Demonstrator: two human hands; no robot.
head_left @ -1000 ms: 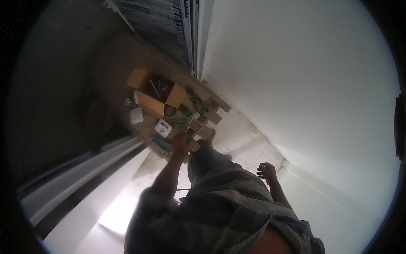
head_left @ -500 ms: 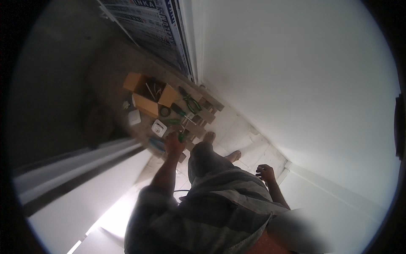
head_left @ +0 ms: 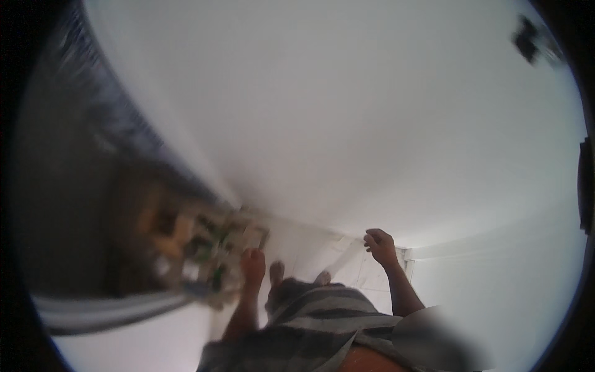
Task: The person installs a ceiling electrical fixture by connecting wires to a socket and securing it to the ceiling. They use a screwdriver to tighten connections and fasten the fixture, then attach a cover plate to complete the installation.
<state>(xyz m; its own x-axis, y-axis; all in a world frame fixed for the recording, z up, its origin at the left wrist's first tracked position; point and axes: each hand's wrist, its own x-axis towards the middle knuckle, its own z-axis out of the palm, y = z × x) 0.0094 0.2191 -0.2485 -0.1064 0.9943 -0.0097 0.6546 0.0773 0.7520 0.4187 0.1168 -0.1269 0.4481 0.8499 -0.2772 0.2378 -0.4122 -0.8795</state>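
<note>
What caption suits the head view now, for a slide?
Left hand beside blurred clutter and a tan box; right hand loosely curled, a white wall beyond.

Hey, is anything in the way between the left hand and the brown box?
Yes, low down: blurry green and dark things lie between the left hand and the brown box. Nothing tall shows there, so reaching over looks possible.

Open air separates the left fingers point(head_left: 253, 255) and right fingers point(head_left: 374, 236), the white wall point(head_left: 347, 124) blocking ahead.
</note>
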